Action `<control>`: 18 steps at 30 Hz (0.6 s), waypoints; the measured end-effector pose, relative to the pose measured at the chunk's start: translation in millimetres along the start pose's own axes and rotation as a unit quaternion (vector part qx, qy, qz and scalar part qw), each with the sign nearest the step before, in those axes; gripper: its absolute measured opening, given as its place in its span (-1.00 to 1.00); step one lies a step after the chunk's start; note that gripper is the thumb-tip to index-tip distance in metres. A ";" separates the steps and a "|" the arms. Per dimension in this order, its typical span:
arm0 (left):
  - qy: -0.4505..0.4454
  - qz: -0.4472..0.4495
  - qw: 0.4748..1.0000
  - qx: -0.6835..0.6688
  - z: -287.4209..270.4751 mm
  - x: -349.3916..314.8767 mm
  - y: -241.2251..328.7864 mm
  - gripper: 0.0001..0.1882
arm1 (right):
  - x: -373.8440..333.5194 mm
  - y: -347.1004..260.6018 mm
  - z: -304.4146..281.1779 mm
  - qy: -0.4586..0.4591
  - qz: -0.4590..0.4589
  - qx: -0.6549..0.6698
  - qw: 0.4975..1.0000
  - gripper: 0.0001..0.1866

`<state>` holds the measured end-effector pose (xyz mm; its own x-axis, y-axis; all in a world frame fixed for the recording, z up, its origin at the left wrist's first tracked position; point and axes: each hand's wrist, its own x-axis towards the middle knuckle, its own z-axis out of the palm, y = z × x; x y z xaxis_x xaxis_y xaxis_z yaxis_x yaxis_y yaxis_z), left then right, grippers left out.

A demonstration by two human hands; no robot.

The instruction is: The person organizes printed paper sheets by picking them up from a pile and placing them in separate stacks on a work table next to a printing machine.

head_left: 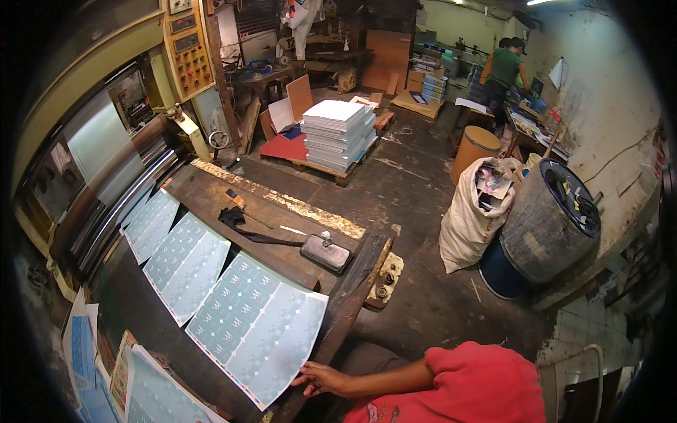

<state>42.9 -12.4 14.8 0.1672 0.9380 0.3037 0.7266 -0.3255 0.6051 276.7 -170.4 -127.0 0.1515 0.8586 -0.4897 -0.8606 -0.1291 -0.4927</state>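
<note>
On the worn table (211,190), near sheet (264,324): pale blue, rows of teal panels, white margin, coloured strip along one edge.
Right hand (324,379): fingers bent at its right edge; whether pinching, we cannot tell.
Left hand: outside our view.

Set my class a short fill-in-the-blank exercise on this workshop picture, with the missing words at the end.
The hand at the edge of a printed sheet comes from a ____ sleeve.
In color, the top of the paper stack is ____.
In the picture, the sack stands to the ____ of the gray-and-blue drum.
Missing words: red; white; left.
</note>
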 end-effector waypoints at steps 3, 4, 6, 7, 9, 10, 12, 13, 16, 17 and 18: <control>0.004 -0.016 1.000 -0.009 -1.2 -7.1 16.6 -0.56 | -1.0 1.4 3.1 -0.043 -0.025 0.006 0.999 -0.20; 0.009 -0.017 1.000 -0.013 -0.6 -9.1 20.2 -0.56 | -3.1 0.1 5.1 -0.037 -0.034 0.004 0.999 -0.18; 0.032 0.040 0.997 0.064 5.9 -14.5 10.6 -0.55 | -8.1 -1.4 9.2 -0.026 -0.048 0.000 0.998 -0.15; 0.041 0.070 0.992 0.100 8.9 -18.2 3.3 -0.54 | -8.4 -0.2 5.1 -0.023 -0.050 -0.003 0.999 -0.14; -0.044 -0.028 0.966 0.255 2.5 -10.2 -25.8 -0.52 | -4.2 3.4 -5.2 -0.022 -0.049 -0.009 0.999 -0.12; -0.083 -0.080 0.937 0.329 -1.6 -4.2 -44.5 -0.51 | -2.0 3.2 -5.5 -0.022 -0.047 -0.022 0.998 -0.15; 0.051 0.073 0.958 0.272 -2.5 -4.2 -87.9 -0.52 | -1.0 4.3 -9.4 -0.021 -0.039 -0.051 0.998 -0.19; 0.067 0.104 0.966 0.226 -10.0 -8.9 -86.9 -0.55 | -0.8 6.2 -12.6 -0.033 -0.028 -0.060 0.997 -0.23; 0.007 0.120 0.992 0.024 -1.6 -17.9 -68.3 -0.61 | -8.7 -5.3 -3.7 -0.064 -0.001 -0.116 0.991 -0.36; -0.016 0.128 0.991 -0.035 -0.6 -22.2 -59.9 -0.61 | -8.3 -8.1 -5.7 -0.085 -0.006 -0.104 0.991 -0.36; -0.036 0.139 0.987 -0.076 -1.8 -26.3 -44.8 -0.61 | -7.0 -11.3 -6.5 -0.093 -0.010 -0.121 0.988 -0.37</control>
<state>4.7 -22.7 -19.0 0.3972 0.8137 0.4243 0.5388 -0.5811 0.6099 288.5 -178.2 -122.7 0.0563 0.9358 -0.3479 -0.7129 -0.2063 -0.6703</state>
